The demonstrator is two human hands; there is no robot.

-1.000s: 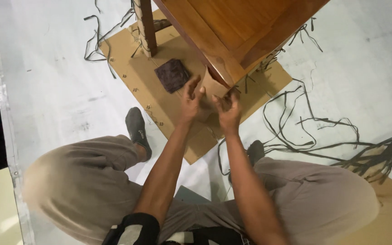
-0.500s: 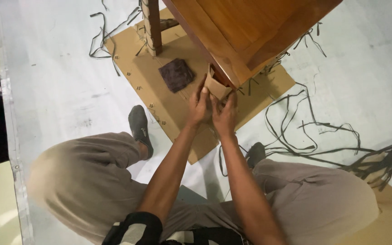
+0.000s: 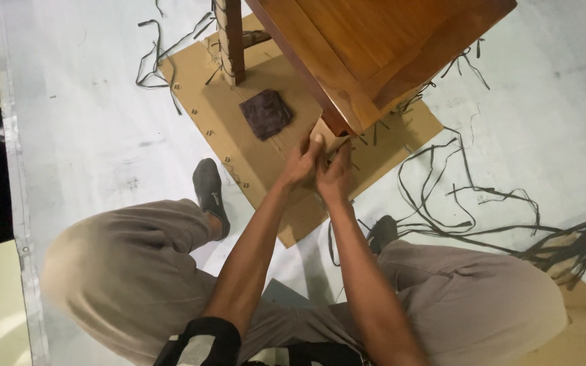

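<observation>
Here, just above the middle of the frame, both hands meet at one leg of a wooden table whose brown top fills the upper centre. The left hand is curled around the pale wrapped foot of the table leg, fingers closed on it with the thumb up along its side, apparently to steady it. The right hand sits just beside, touching the left, its fingers bent in toward the same wrapped end; whether it actually grips the wrapping or only presses against it I cannot tell from this angle.

The person sits low with knees spread wide in beige trousers, which puts the leg straight in front and within reach of both arms. A dark-socked foot rests at the left edge of the cardboard sheet that lies under the table, probably to shield the pale floor. On that cardboard, just left of the hands, lies a dark square pad, near but not touched. A second table leg stands at the upper left, also wrapped. Thin black straps lie loose across the floor on the right, well apart from the hands.
</observation>
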